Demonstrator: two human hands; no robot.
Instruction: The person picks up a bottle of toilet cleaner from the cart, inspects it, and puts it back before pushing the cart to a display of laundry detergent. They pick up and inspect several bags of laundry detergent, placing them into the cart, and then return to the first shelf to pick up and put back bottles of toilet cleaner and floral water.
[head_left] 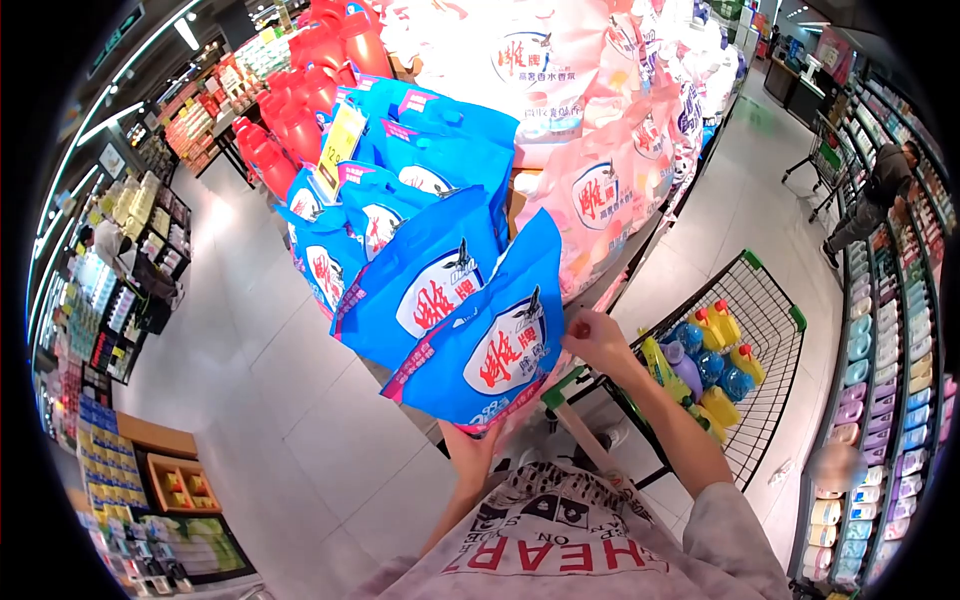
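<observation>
A blue bag of laundry detergent (505, 345) with red lettering and a pink lower edge tilts in front of me. My left hand (473, 445) supports it from below, its fingers hidden behind the bag. At the bag's right edge, my right hand (597, 338) is closed, fingertips pinched against the edge. Right behind leans a second blue bag (430, 290), overlapped by the front one. More blue bags (440, 150) are piled on the display, with a yellow price tag (340, 145) standing among them.
Pink detergent bags (605, 195) and red bottles (290, 125) share the display. A wire shopping cart (775, 400) holding several yellow and blue bottles stands at my right. Stocked shelves (870, 400) line the far right, where a person (880, 190) stands. Another person (110, 245) is at the left shelves.
</observation>
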